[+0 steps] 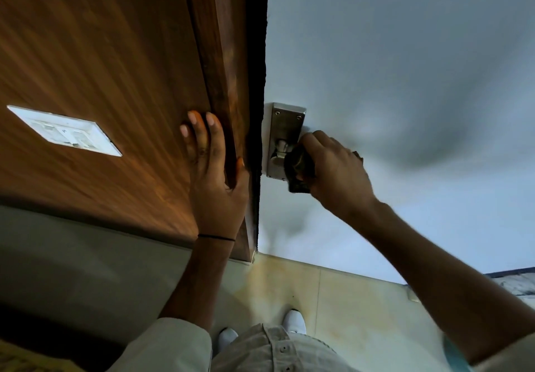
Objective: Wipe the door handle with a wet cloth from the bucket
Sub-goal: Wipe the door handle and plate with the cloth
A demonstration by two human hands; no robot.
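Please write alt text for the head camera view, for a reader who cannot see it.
The right hand presses a dark cloth on the door handle of a white door. The left hand lies flat on the wooden frame.

We see a dim scene with soft, uneven light. A warm orange glow falls on the wood panel [95, 61] near the left hand [215, 174]. Broad grey shadows smear across the pale door [405, 67] to the right. The wide lens bends straight edges, and the near sleeves look soft and blurred.
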